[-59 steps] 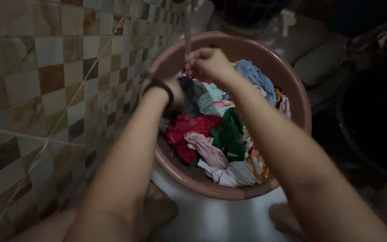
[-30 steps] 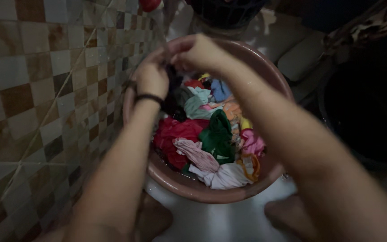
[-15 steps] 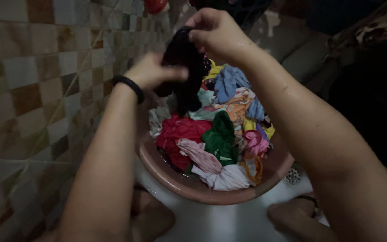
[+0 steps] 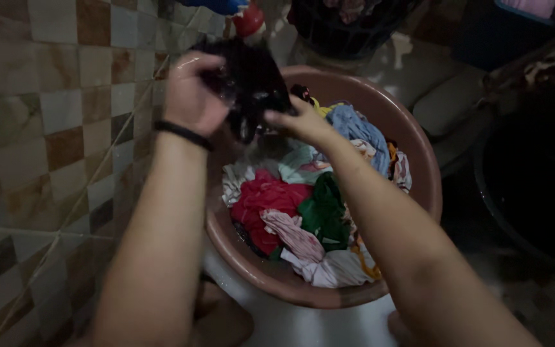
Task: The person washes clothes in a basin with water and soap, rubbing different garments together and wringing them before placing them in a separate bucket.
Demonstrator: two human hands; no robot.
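One dark cloth [image 4: 252,87], wet and limp, held above the far-left rim of the basin [image 4: 419,138]. Left hand [image 4: 191,96] closed on its upper bunch; right hand [image 4: 300,122] pinching the lower edge. Likely heavy with water, soft, slippery; best gripped by a gathered bunch. One round brown basin on the floor, roughly ten coloured garments [image 4: 309,212] piled inside.

Basin [image 4: 419,138] set on floor, right of tiled wall [image 4: 52,128] | clothes [image 4: 303,205] heaped in basin | wet garment [image 4: 252,80] held above basin's far left rim | basket [image 4: 348,22] placed behind basin
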